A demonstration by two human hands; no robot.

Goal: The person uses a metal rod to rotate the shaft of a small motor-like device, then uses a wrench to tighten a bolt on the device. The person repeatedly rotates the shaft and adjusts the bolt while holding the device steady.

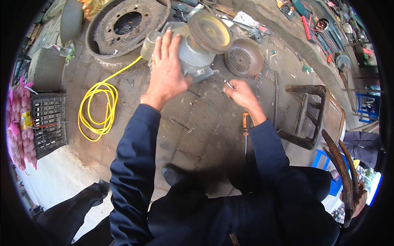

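Note:
A grey electric motor [198,58] lies on the ground ahead of me, a worn round pulley [210,33] on its upper side. My left hand [167,69] rests on the motor's left part, its fingers stretched out and somewhat apart. Closer to me and to the right, my right hand [241,95] is closed in a pinch around a small silvery metal piece [228,84], whose kind I cannot make out. Just beyond that hand sits a round slotted metal cover [243,58]. Beneath my right wrist lies a screwdriver with an orange handle [246,124].
Coiled yellow cable [97,110] lies to the left. A rusty wheel rim [127,26] stands behind the motor. At right are a wooden stool [314,117] on its side and scattered tools [324,37]. A black crate [49,123] is far left; another person's hand [359,201] shows lower right.

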